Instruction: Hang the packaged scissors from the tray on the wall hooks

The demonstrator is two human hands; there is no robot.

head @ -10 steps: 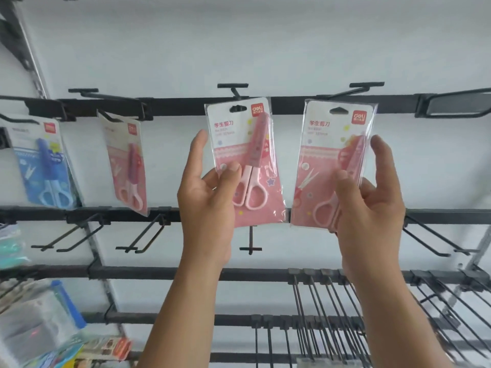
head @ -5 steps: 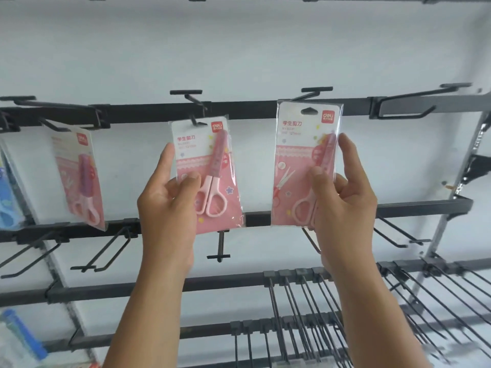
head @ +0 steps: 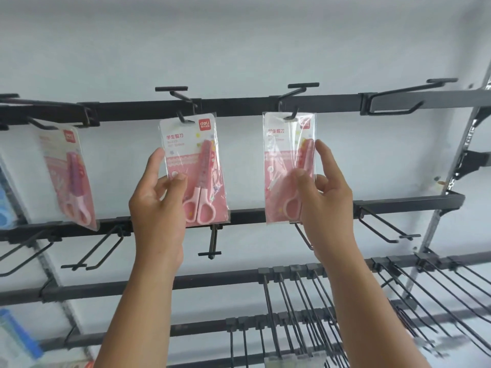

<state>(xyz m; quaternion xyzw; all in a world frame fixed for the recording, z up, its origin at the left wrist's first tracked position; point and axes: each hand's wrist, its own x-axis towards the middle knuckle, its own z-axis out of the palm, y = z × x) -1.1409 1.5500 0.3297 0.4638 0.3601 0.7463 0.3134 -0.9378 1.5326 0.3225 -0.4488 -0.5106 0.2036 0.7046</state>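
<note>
Two pink packaged scissors are held up at the top black rail [head: 239, 107]. My left hand [head: 156, 205] grips the left pack [head: 194, 166] by its lower left edge; the pack's top hole sits on a black hook [head: 183, 118]. My right hand [head: 324, 197] pinches the right pack [head: 288, 160] near its lower right, and that pack's top hole is on the neighbouring hook [head: 291, 116]. A third pink pack [head: 70, 173] hangs tilted on a hook further left. The tray is out of view.
More black rails run below, with bare hooks [head: 382, 227] on the middle rail and several long pegs [head: 297, 309] lower right. A long bare hook [head: 393, 102] sits at the top right. Blue packs [head: 5, 211] hang at the left edge. A metal upright [head: 451, 168] stands right.
Both packs have gone from held in front of the rail onto their hooks: the left one first, then the right. The view has shifted right.
</note>
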